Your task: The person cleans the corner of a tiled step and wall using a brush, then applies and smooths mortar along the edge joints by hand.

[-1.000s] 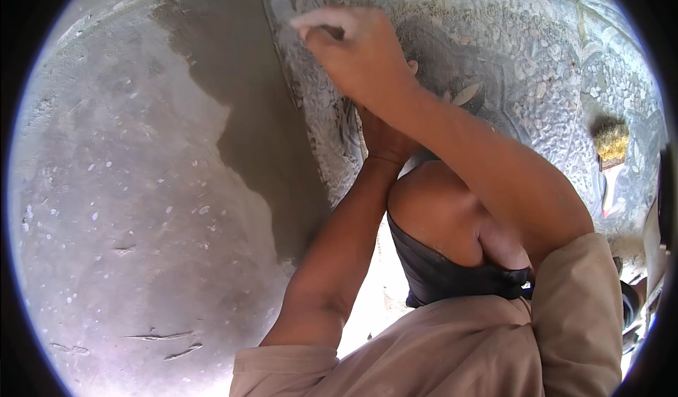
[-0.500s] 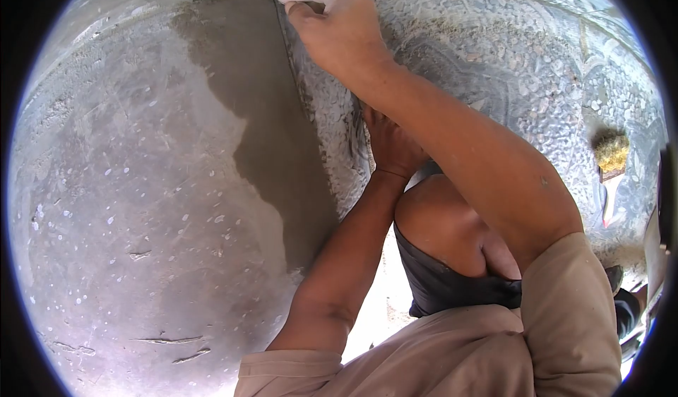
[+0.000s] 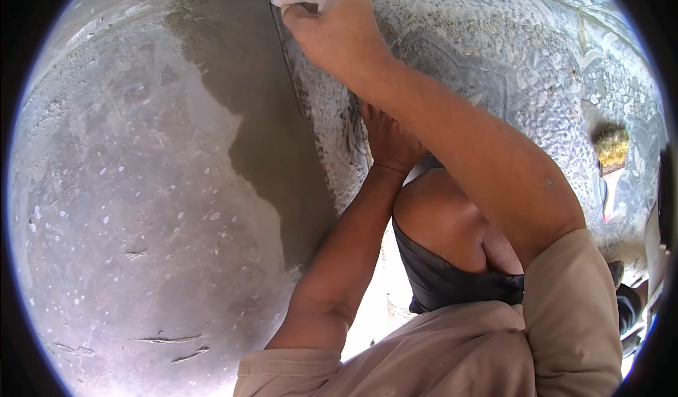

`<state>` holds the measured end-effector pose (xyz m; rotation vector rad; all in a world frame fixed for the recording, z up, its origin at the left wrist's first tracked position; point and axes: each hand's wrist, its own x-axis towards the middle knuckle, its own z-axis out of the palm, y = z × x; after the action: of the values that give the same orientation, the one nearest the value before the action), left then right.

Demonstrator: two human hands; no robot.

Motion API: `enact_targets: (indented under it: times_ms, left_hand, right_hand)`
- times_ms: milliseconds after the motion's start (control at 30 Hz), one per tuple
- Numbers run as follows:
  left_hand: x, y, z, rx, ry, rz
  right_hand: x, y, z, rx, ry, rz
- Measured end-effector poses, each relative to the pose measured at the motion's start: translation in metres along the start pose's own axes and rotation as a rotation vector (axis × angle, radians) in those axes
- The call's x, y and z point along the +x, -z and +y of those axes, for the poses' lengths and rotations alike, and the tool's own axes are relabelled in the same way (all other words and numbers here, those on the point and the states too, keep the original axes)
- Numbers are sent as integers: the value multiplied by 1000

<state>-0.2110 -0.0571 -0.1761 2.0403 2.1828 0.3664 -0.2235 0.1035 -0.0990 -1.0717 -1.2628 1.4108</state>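
Observation:
My right hand (image 3: pixel 335 33) is at the top, its thumb and forefinger closed in a pinch at the upper corner of a dark, damp-looking patch (image 3: pixel 258 129) of grey mortar. Whatever sits between those fingertips is too small to make out. A thin straight line runs down from them along the patch's right edge. Below my right forearm, my left hand (image 3: pixel 390 141) lies against the rough, pebbly strip (image 3: pixel 328 139) beside the patch. Its visible fingers are stretched out, and the forearm hides part of the hand.
A brush (image 3: pixel 611 150) with yellowish bristles and a pale handle rests on the rough surface at right. Smooth grey cement (image 3: pixel 134 171) with white specks curves away at left. My bent knee (image 3: pixel 438 220) is close below my hands.
The view has shifted slightly. Both hands keep nearly the same place and pose, and the right still pinches at the patch's upper corner.

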Motion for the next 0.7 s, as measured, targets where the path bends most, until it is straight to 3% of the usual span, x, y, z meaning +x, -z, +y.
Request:
enact_targets:
  times_ms: [200,400,500,567,700]
  left_hand:
    - [6,3,3,-34,24,7]
    - [-5,-8,-7,17,-30,6]
    - [-10,-14,-10,4,-29,15]
    - [-10,-13,-10,-24,-19,25]
    - [-7,-9,-8,-37,-11,15]
  right_hand:
    - [-22,10,-2,30,-7,-67]
    - [3,2,2,35,33,46]
    - [8,-1,-3,48,-64,-1]
    - [11,-7,4,77,68,81]
    - [8,-7,7,85,99,60]
